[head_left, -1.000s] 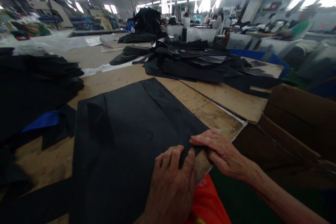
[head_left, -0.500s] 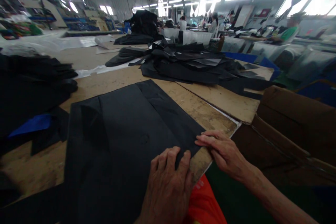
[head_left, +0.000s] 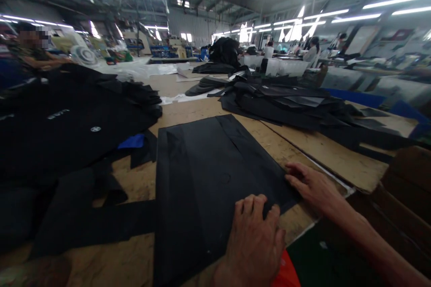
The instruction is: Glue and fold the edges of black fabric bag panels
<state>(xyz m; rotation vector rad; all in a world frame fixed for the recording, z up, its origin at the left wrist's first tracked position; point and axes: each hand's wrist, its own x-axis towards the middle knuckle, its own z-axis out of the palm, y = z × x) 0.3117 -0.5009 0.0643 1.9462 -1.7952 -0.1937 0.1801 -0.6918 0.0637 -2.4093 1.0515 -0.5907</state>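
A large flat black fabric panel [head_left: 205, 175] lies on the worn brown tabletop, with creased strips along its sides and a faint round mark in its middle. My left hand [head_left: 254, 237] lies palm down on the panel's near right part, fingers stretched and slightly apart. At the panel's right edge, my right hand [head_left: 310, 188] rests with its fingertips touching the black material, fingers extended and a little apart. Neither hand is wrapped round anything. The underside of both palms is hidden.
Black pieces with white print [head_left: 74, 125] are heaped at left, by a blue scrap [head_left: 131, 141]. Another pile of black pieces [head_left: 279, 98] lies beyond the panel. A brown cardboard box [head_left: 409, 179] stands at right. A person [head_left: 37, 51] is at far left.
The view has turned left, so the panel and hands sit further right in the picture. My right fingers, pressed together on the panel's edge before, are now looser and more apart.
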